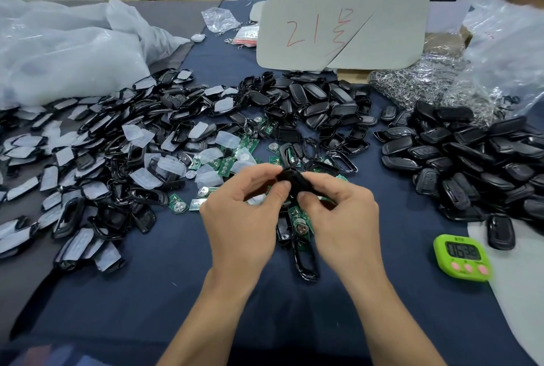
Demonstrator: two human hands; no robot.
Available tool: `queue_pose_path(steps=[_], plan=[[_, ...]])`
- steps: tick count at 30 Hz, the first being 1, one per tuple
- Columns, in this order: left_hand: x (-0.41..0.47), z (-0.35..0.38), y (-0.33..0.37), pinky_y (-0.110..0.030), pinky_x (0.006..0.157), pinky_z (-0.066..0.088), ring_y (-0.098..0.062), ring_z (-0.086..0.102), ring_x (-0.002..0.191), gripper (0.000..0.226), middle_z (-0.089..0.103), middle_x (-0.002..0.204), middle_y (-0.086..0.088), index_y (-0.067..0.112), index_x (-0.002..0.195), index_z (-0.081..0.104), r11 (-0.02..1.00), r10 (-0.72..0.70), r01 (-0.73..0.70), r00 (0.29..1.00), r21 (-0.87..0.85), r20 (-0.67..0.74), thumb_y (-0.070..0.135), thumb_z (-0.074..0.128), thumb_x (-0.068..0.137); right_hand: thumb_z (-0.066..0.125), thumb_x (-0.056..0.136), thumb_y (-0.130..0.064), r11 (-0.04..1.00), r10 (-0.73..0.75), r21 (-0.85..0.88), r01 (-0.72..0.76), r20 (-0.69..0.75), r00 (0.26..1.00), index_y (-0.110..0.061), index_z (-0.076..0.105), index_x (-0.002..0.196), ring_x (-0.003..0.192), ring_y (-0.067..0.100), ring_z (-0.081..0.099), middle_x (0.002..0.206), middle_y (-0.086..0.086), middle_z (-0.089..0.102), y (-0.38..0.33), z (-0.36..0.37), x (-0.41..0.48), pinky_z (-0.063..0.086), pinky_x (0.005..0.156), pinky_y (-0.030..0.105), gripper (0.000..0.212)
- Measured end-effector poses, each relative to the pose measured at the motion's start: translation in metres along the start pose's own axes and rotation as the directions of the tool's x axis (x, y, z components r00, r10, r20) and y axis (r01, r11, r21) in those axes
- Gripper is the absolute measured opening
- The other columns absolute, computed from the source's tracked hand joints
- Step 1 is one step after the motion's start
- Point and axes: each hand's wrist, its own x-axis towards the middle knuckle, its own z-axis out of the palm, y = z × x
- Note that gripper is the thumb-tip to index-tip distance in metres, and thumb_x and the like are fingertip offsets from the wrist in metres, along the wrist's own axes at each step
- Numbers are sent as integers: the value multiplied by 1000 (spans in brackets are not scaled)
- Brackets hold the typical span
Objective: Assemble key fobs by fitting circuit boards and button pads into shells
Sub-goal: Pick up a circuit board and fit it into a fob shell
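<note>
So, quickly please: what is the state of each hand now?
Left hand: pinches the black fob.
Right hand: pinches the same fob.

The black shell is mostly covered by fingertips of the left hand and right hand; its inside cannot be told. Beneath the hands, near the desk's middle, a circuit board shows only in part. Near the right edge the green timer is blurred, its digits unsure. The heap of padded shells and the clear bag are cut off by the picture's sides
</note>
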Motion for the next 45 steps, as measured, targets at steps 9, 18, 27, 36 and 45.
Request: queue_pose_path(steps=[9, 18, 27, 36, 45], plan=[[-4, 22, 0, -23, 84, 60, -5, 76, 87, 37, 77, 90, 20, 35, 88, 75, 998, 21, -22, 1000, 51, 7, 4, 87, 74, 53, 85, -3, 995, 50, 82, -52, 35, 998, -38, 76, 100, 91, 15, 73, 94, -12, 78, 18, 2, 6, 60, 86, 49, 45], [-1, 31, 1, -19, 83, 59, -5, 76, 89, 57, 78, 91, 19, 48, 94, 74, 1000, 25, -25, 998, 9, 58, -4, 85, 74, 46, 80, 1, 994, 38, 107, -36, -12, 999, -35, 74, 98, 90, 16, 74, 92, -12, 77, 27, -1, 20, 61, 84, 45, 50], [11, 30, -3, -34, 62, 65, -12, 78, 86, 47, 80, 89, 3, 23, 92, 76, 974, -85, 102, 992, -202, 88, -22, 74, 77, 50, 96, 8, 830, 138, 498, -251, 252, 958, -8, 74, 94, 88, 17, 71, 92, 10, 74, 34, -2, 27, 59, 79, 26, 29], [23, 21, -21, -18, 79, 58, -13, 77, 87, 38, 81, 89, 4, 25, 88, 80, 979, -130, 137, 990, -153, 54, -11, 80, 79, 57, 95, 13, 878, 301, 368, -305, 69, 951, -10, 76, 92, 88, 28, 77, 92, 10, 79, 44, -54, 64, 63, 86, 44, 30], [70, -5, -70, -22, 77, 57, -3, 74, 84, 29, 79, 86, 15, 33, 84, 79, 955, -286, 293, 950, 36, -126, 4, 77, 87, 62, 92, 14, 873, 401, 310, -376, -19, 916, -16, 68, 108, 89, 19, 72, 109, 13, 74, 65, -68, 102, 63, 79, 25, 34]])
